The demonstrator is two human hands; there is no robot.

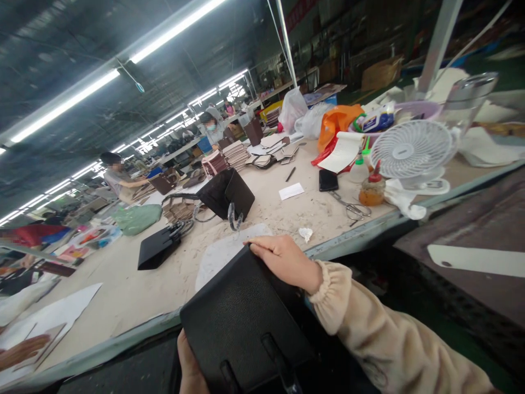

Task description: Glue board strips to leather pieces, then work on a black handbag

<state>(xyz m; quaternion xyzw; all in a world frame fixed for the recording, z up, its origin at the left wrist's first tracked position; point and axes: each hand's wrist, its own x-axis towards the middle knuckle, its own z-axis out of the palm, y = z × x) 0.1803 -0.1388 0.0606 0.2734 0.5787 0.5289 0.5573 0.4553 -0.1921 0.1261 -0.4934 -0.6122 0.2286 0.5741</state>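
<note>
A black leather handbag is tilted at the near edge of the workbench, its handles toward me. My right hand grips its upper right corner, the thumb on the near side. My left hand clasps the bag's lower left side, and most of its fingers are hidden behind it. Beyond it, a white sheet lies on the bench. A second black handbag with wrapped handles stands farther back, and another black bag lies to its left.
On the right stand a white fan, a jar of amber liquid, scissors and a phone. Stacked leather pieces lie toward the back. A co-worker is at the far left. The bench ends in a metal edge.
</note>
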